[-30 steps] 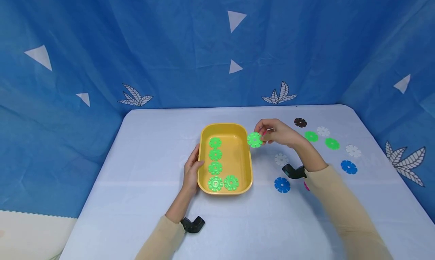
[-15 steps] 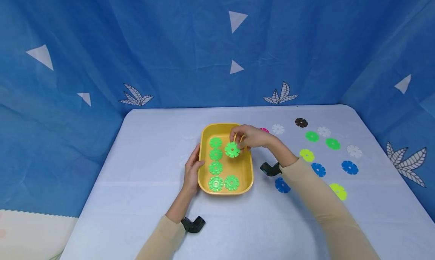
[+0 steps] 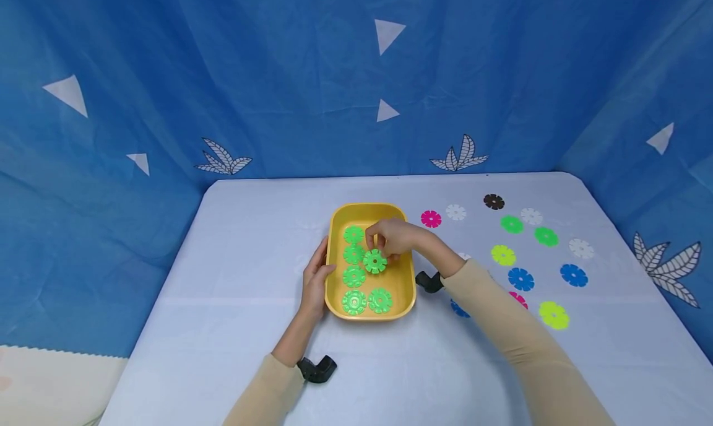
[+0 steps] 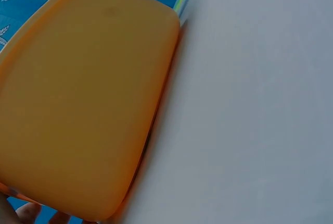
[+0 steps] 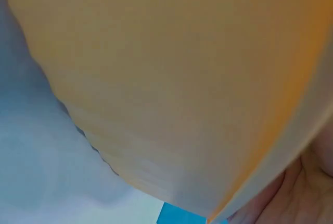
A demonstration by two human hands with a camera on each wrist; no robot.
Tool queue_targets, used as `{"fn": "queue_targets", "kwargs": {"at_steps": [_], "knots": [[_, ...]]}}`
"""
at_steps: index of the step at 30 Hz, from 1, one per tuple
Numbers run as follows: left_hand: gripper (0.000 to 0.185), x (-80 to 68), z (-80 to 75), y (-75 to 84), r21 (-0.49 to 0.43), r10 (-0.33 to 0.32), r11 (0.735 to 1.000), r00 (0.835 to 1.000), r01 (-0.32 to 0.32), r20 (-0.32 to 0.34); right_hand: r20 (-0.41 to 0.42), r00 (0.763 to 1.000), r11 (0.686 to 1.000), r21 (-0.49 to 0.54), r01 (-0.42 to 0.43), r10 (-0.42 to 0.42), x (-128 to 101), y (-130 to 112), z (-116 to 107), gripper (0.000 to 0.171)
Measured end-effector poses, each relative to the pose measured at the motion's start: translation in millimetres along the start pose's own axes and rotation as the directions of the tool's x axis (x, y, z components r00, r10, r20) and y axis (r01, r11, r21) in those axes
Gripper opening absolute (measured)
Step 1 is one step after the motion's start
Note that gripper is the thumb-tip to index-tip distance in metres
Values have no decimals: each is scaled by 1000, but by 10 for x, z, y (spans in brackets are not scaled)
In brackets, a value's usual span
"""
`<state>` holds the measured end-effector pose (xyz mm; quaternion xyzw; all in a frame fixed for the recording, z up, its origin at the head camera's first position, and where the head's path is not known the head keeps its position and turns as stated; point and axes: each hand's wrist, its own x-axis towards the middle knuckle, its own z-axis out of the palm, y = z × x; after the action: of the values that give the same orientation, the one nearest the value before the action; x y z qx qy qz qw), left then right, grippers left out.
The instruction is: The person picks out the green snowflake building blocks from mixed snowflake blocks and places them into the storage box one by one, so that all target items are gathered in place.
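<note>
A yellow plastic tray (image 3: 398,283) stands on the table, its near end toward me. My left hand (image 3: 315,280) grips its left wall, the thumb over the rim. Inside lie green snowflake discs: a column along the left side and one green disc (image 3: 380,301) at the near right. My right hand (image 3: 391,235) reaches over the right rim and pinches another green snowflake disc (image 3: 375,261), held beside the column's middle. In the left wrist view the tray's outer wall (image 4: 88,99) fills much of the picture, with fingertips at the bottom left corner.
On the table's right side lie loose snowflake discs: a pink disc (image 3: 431,218), a brown disc (image 3: 493,202), green discs (image 3: 546,236), yellow-green discs (image 3: 554,315), blue discs (image 3: 574,275) and white discs (image 3: 581,247). A blue curtain (image 3: 312,79) hangs behind the table.
My right hand has carried the green disc left from outside the tray's right rim, then down and toward me inside it. The left hand keeps its grip on the tray.
</note>
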<state>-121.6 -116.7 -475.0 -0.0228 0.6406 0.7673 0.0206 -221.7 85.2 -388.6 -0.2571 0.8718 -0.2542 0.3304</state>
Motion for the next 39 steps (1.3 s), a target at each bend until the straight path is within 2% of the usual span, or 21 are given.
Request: {"fn": "queue_targets", "kwargs": {"at_steps": [4, 15, 25, 30, 39], "knots": [[65, -5, 6, 3, 11, 1, 1000, 1000, -1, -3, 11, 1000, 997, -69, -21, 22, 6, -7, 33, 25], [64, 2, -11, -18, 10, 3, 1000, 1000, -3, 6, 72, 995, 990, -133, -52, 62, 25, -42, 81, 25], [63, 8, -15, -30, 16, 10, 1000, 1000, -10, 10, 130, 989, 996, -67, -60, 69, 60, -22, 176, 25], [63, 9, -19, -34, 5, 22, 1000, 1000, -22, 20, 124, 990, 994, -94, -53, 65, 65, -29, 184, 27], [63, 4, -20, -26, 13, 19, 1000, 1000, -19, 17, 83, 990, 980, -170, -102, 118, 80, -60, 222, 28]]}}
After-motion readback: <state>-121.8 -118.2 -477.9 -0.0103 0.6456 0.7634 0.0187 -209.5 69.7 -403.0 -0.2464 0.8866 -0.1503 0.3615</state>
